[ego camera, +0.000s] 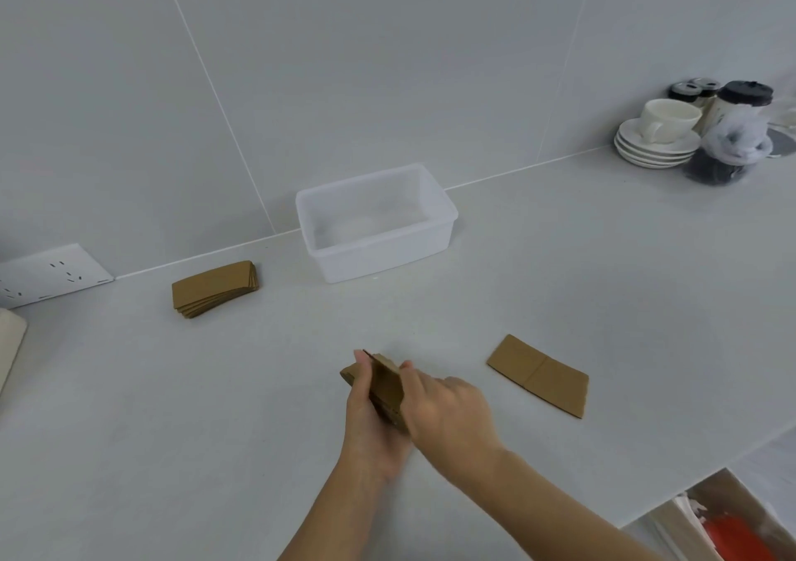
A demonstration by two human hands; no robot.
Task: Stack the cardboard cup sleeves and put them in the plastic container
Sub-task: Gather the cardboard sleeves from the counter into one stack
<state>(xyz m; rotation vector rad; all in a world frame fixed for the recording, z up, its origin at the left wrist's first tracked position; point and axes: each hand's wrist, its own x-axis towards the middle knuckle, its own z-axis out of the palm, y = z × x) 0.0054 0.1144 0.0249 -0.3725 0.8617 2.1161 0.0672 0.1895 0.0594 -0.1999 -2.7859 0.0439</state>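
Far to the left of my hands, against the wall, I see a socket plate [51, 274], and nearer in, up and left of my left hand, a stack [214, 288] of flat cardboard sleeves lies on the counter [172, 409], its long axis running left to right and tilting slightly up toward the right. My left hand [366, 422] is curled around a small bundle [383, 388] of sleeves held on edge, fingers along its left face; the bundle's long axis runs away from me, from the palm toward the wall. My right hand [448, 409] presses against the bundle's right face, so both hands grip it between them, just above the counter. Straight beyond the hands, near the wall, sits the plastic container [443, 233], open-topped with nothing visible inside. Just right of my right hand a single sleeve [538, 375] lies flat, its long axis slanting down to the right. Far up and right stand a cup [665, 120] on stacked saucers [646, 151] and some dark-lidded jars [741, 99].
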